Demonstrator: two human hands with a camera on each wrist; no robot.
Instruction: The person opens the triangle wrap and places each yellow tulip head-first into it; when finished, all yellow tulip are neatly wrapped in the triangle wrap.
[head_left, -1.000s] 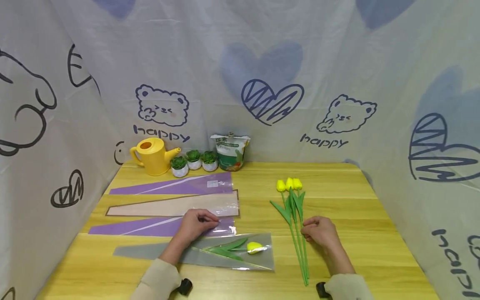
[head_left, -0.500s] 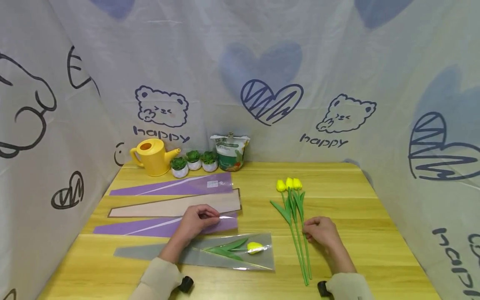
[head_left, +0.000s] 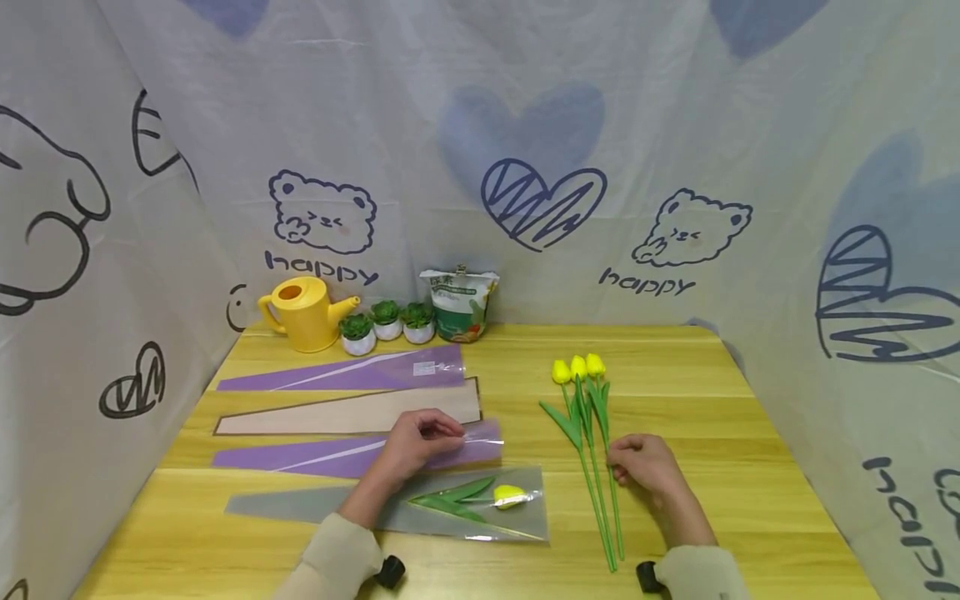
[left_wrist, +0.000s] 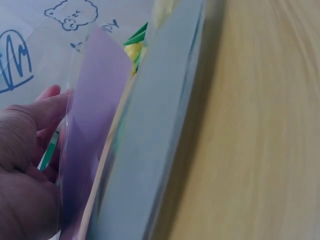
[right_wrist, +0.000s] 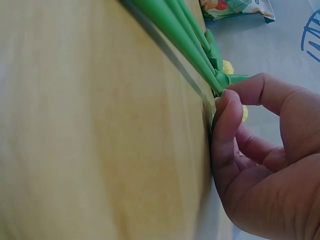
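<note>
A purple sleeve's end (head_left: 483, 448) is pinched by the left hand (head_left: 420, 439), a stem (head_left: 617, 517) by the right hand (head_left: 648, 462). Room is left between.

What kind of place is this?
Maybe a little flower-wrapping corner: there are yellow tulips on a wooden table, a purple sleeve for wrapping, and walls of cloth printed with hearts and bears. I can't tell whether it's a real shop.

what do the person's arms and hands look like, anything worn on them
The left hand and right hand are bare, without gloves. The left sleeve and right sleeve are light beige and end short of the hands. A small black device shows beside each sleeve; no cables are visible.
</note>
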